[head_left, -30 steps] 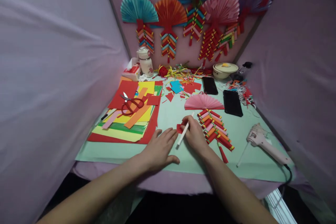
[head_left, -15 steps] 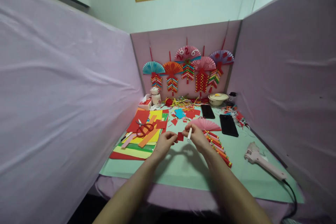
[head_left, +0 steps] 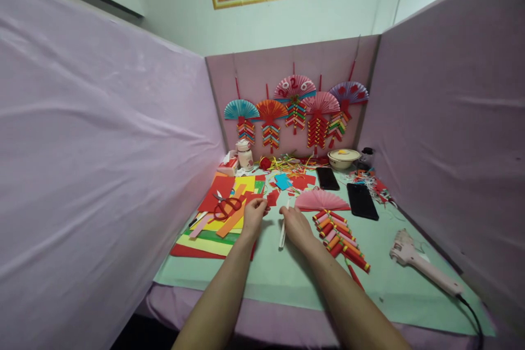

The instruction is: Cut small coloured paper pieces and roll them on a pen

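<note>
My left hand (head_left: 255, 217) is closed in a pinch at the right edge of the paper stack, its fingertips touching a small red paper piece (head_left: 272, 198). To its right, my right hand (head_left: 296, 225) is closed around a slim white pen (head_left: 282, 235), which points down toward the table. A pink folded paper fan (head_left: 322, 200) lies just beyond my right hand. Beside that hand is a string of rolled paper firecrackers (head_left: 338, 235) in red, orange and pink.
Red-handled scissors (head_left: 226, 205) rest on coloured paper sheets (head_left: 205, 246) at left. Two black phones (head_left: 361, 201) and a hot glue gun (head_left: 424, 265) lie at right. Paper scraps, a lidded bowl (head_left: 343, 158) and a jar (head_left: 245, 157) stand behind.
My left hand has moved slightly left and up with the red piece at its fingertips. My right hand has drawn away from the piece and lowered, and the pen has tilted more upright.
</note>
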`<move>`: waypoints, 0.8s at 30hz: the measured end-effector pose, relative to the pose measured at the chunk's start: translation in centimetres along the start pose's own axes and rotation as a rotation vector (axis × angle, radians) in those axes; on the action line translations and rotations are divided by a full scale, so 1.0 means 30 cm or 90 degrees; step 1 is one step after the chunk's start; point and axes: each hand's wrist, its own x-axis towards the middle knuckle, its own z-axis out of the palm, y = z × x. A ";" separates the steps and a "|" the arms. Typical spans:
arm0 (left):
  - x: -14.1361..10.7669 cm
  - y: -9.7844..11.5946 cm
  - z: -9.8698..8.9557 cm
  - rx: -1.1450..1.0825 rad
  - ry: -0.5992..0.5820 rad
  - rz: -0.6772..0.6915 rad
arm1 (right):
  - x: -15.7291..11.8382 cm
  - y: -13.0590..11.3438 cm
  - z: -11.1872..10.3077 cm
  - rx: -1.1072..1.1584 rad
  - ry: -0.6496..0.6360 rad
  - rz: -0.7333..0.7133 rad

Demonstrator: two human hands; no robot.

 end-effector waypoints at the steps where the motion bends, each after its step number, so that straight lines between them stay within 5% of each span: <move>1: -0.001 -0.006 -0.005 0.001 0.002 0.002 | -0.006 -0.009 0.010 -0.033 -0.011 -0.004; 5: -0.005 -0.018 -0.022 0.016 -0.007 0.012 | -0.032 -0.039 -0.001 -0.124 -0.022 -0.006; 8: 0.000 -0.028 -0.027 0.024 -0.014 0.019 | -0.069 -0.025 -0.074 -0.163 0.006 0.001; 15: -0.009 -0.041 0.005 0.021 -0.040 -0.001 | -0.196 0.184 -0.271 -0.270 0.084 0.151; 19: -0.053 -0.007 0.068 0.018 -0.089 -0.022 | -0.231 0.252 -0.278 -0.262 -0.008 0.146; 24: -0.089 0.008 0.185 -0.003 -0.141 -0.056 | -0.273 0.175 -0.223 -0.249 -0.030 0.158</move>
